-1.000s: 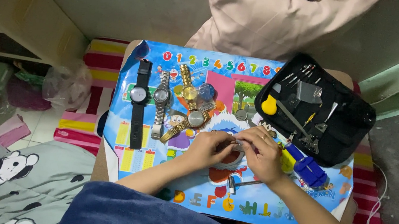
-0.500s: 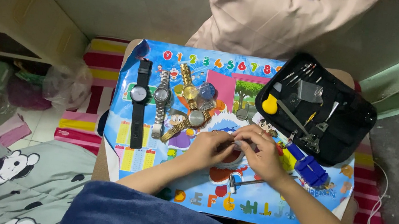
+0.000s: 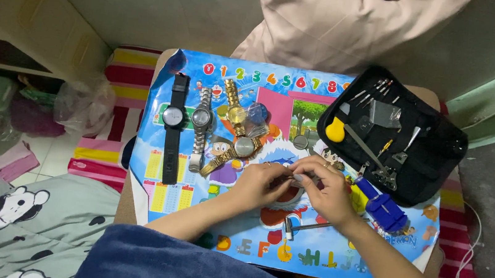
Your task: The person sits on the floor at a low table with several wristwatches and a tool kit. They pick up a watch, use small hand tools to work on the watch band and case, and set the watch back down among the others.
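Both hands, left hand (image 3: 264, 183) and right hand (image 3: 330, 190), are pinching a small metal watch part (image 3: 296, 177) at mid-mat (image 3: 372, 246), work seemingly unfinished, four watches (image 3: 201, 118) lying far left untouched.

Left hand (image 3: 264, 184) and right hand (image 3: 329, 188) meet fingertip to fingertip, fingers curled.

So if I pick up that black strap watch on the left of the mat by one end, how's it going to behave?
The black strap watch lies fully flat and straight, so its band probably flexes and would droop. The round case at its middle likely carries most weight, so it may swing. The matte strap looks grippy rather than slippery.
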